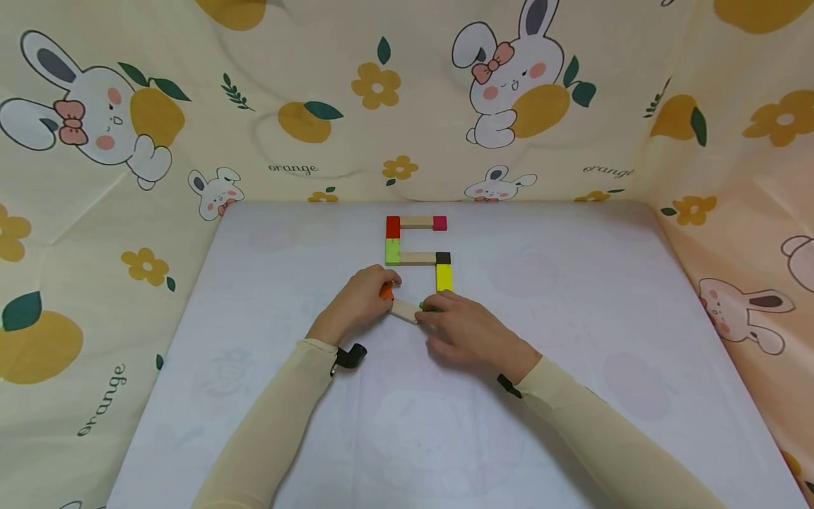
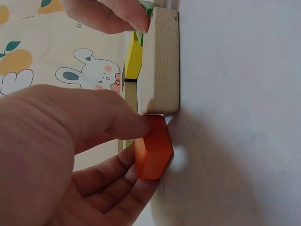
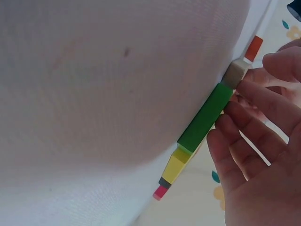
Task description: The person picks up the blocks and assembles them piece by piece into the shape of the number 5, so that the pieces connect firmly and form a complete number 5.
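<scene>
My left hand [image 1: 358, 300] pinches an orange block [image 2: 154, 150] between thumb and fingers. The block's upper end lies against the end of a plain wooden block [image 2: 162, 61], which sits slanted on the table. On the right, my right hand [image 1: 473, 329] has its fingers stretched out, their tips along a dark green block [image 3: 206, 115] and at the wooden block's right end. In the right wrist view, the green block runs from the wooden block to a yellow block [image 3: 176, 165]. From the head, my right fingers mostly cover the green block.
Farther back, wooden blocks [image 1: 416, 222] join a red block [image 1: 393, 227], a pink block [image 1: 440, 223], a lime green block [image 1: 393, 252] and a black block [image 1: 443, 258] in an angular line. Patterned cloth [image 1: 394, 99] surrounds the white table [image 1: 273, 424] at back and sides.
</scene>
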Tool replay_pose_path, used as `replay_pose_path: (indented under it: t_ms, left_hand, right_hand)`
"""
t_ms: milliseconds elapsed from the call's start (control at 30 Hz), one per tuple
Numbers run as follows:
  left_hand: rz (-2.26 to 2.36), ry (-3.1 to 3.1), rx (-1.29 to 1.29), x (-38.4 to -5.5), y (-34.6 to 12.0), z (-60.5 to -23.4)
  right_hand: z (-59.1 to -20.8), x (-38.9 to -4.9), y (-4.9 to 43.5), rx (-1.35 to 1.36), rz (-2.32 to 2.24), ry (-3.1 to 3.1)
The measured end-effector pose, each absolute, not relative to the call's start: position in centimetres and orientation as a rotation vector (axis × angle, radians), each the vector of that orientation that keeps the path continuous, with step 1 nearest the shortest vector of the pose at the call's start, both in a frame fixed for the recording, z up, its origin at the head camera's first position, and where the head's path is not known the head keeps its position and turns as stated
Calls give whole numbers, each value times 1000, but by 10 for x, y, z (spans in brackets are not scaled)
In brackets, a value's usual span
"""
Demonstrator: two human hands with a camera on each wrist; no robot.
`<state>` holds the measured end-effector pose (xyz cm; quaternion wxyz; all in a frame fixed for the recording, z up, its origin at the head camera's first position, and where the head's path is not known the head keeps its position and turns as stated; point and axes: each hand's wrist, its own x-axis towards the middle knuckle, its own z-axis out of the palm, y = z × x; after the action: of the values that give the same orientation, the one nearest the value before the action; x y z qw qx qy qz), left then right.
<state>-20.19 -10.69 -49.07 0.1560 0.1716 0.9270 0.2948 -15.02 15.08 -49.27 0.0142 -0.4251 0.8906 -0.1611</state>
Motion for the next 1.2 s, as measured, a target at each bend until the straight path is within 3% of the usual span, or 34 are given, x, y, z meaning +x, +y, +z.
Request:
replay_pose_path:
  t_ms: [400,800,1200]
  left_hand:
    - [911,2710,477,-200,-113,-489]
    - [989,2791,249,-199,-160,-475]
    - [862,2621,416,-182,-186,-485]
  right_hand:
    - [-493,-149,152,-1321,-508,2770]
    - [-493,-150,152,-1283,-527,2757]
    - [-491,-149,151,-1287,-520,2777]
